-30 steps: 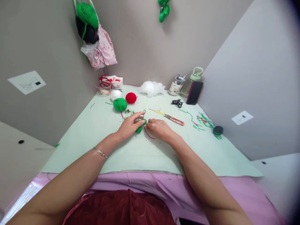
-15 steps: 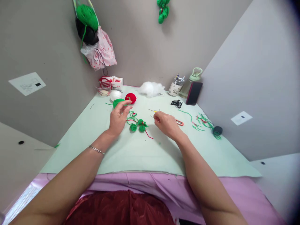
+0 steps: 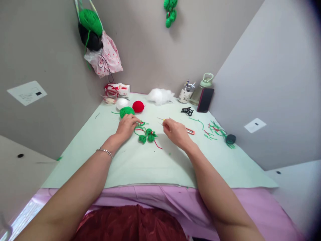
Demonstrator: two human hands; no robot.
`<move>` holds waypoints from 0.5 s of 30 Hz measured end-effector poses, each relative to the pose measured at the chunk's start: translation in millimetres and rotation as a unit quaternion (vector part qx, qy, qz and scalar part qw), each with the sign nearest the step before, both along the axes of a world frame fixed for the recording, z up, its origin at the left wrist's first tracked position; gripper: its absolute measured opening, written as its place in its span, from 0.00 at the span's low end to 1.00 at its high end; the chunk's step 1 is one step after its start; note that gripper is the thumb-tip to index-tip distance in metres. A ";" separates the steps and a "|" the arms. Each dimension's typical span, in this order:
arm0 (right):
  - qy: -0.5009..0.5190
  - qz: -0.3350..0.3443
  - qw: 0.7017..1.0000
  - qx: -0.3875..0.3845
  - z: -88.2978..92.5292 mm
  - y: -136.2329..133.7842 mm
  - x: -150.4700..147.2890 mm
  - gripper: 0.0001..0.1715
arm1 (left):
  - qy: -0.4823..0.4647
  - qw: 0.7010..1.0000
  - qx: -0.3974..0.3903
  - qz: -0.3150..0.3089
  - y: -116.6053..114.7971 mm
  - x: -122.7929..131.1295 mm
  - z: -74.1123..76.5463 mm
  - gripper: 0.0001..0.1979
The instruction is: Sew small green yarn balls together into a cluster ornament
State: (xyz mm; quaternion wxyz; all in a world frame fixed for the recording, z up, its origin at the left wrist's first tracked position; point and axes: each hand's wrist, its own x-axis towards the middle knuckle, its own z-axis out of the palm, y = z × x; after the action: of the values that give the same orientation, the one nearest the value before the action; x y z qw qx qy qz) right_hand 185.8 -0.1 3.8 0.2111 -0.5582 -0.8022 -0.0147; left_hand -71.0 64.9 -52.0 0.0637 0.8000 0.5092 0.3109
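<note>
My left hand (image 3: 127, 126) is low over the table, its fingers closing at the edge of a small green-and-red crochet piece (image 3: 141, 123). Just below lie green crocheted balls (image 3: 142, 139) joined in a cluster, with loose green strands and a red yarn tail (image 3: 158, 145). My right hand (image 3: 175, 131) is closed in a pinch right of the cluster; a thin metal needle (image 3: 160, 124) pokes out from its fingertips. Beyond those fingers is a thin tool with a yellow part (image 3: 164, 119), partly hidden. An orange cutter (image 3: 190, 131) lies beside the right hand.
Green (image 3: 127, 112), red (image 3: 138, 106) and white (image 3: 122, 104) yarn balls sit behind my left hand. White stuffing (image 3: 161, 96), a pen cup (image 3: 186, 93), a bottle (image 3: 198, 95), a phone (image 3: 205, 100) and black scissors (image 3: 187, 111) stand or lie farther back. Yarn scraps (image 3: 217, 129) and black tape (image 3: 230, 139) are right.
My left hand has come down from a raised, spread pose to the small crochet piece, its fingers closing. The right hand keeps its pinch. The view has shifted slightly.
</note>
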 end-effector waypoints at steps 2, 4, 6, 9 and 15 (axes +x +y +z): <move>0.001 0.007 1.000 0.004 -0.7 0.2 -0.7 0.10 | 0.035 0.999 0.005 -0.002 0.6 3.4 -1.2 0.10; 0.011 0.014 1.000 0.011 -1.4 0.7 -0.8 0.10 | 0.050 0.999 0.003 0.002 0.2 5.5 -0.7 0.08; 0.037 0.020 0.999 0.018 -2.0 1.7 -0.4 0.11 | 0.028 1.000 -0.006 0.009 -0.1 5.7 0.5 0.07; 0.111 0.027 0.993 0.031 -3.1 4.2 1.0 0.13 | -0.060 0.998 -0.011 0.024 0.3 4.3 3.1 0.06; 0.246 0.023 0.969 0.028 -2.9 6.3 1.4 0.15 | -0.256 0.966 -0.038 0.018 -0.8 7.4 9.0 0.03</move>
State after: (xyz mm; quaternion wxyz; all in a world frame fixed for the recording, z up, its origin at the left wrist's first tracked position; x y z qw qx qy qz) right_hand 187.2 6.2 0.8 0.4178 -0.5198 -0.7376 0.1061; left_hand -63.6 64.0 -43.0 0.2164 0.6813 0.5020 0.4869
